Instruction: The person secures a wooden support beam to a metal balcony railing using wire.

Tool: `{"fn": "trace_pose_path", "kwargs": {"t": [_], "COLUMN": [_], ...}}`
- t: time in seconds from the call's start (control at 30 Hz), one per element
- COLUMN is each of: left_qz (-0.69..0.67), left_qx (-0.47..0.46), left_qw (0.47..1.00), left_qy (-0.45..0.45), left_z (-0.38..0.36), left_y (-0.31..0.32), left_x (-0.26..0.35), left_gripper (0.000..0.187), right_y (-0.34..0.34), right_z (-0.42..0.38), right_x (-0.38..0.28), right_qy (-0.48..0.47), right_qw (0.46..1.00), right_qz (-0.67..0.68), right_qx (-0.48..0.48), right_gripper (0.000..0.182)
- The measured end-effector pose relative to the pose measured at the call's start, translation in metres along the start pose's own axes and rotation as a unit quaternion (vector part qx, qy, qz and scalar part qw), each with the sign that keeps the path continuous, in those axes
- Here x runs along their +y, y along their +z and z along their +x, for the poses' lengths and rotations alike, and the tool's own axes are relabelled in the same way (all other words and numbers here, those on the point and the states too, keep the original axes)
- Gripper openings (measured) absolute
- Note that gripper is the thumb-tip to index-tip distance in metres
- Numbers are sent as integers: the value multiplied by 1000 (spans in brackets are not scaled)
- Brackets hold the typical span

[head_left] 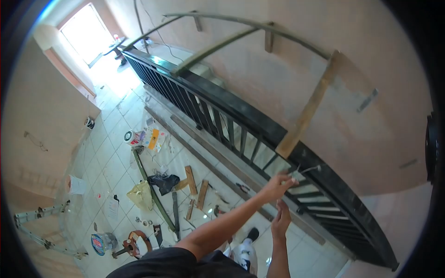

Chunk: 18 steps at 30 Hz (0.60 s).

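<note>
Black fabric sleeve is noted nearest. At the black metal railing, a thin, pale, curved wire is judged light, bendable, best gripped near its end. Left hand is narrowed beside it; right hand is raised below; any hold cannot be told.

The left arm is stretched right out, left hand bent at the fingers; the right hand is held just beside!

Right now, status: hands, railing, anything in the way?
Left hand by black railing, right hand lower in view; both grips unclear. Wooden board end close to left hand. Wood pieces on tiled floor.
</note>
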<state>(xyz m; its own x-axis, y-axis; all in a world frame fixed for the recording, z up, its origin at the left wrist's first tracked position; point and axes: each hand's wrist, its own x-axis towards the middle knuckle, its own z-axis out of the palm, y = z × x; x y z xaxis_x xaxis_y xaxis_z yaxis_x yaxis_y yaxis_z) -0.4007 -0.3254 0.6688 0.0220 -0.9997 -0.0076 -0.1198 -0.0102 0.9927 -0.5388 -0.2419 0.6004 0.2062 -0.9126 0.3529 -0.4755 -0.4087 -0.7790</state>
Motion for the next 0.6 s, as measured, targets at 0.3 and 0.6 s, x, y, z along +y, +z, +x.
{"fn": "trace_pose_path", "kwargs": {"t": [0.3,0.6], "left_qz": [-443,-146], "left_qx": [-115,-116], "left_qw": [862,979], "left_qy": [-219,-82], "left_z": [13,2], "left_y": [20,34], "left_x": [-15,-18], "left_gripper": [39,35], "right_y": [-75,-60], "right_z": [26,14], "right_x": [-32,-2], "right_qy": [18,116], "right_qw": [979,967], "right_qz": [-37,105], "right_qx": [-198,-202], "right_gripper": [39,45]}}
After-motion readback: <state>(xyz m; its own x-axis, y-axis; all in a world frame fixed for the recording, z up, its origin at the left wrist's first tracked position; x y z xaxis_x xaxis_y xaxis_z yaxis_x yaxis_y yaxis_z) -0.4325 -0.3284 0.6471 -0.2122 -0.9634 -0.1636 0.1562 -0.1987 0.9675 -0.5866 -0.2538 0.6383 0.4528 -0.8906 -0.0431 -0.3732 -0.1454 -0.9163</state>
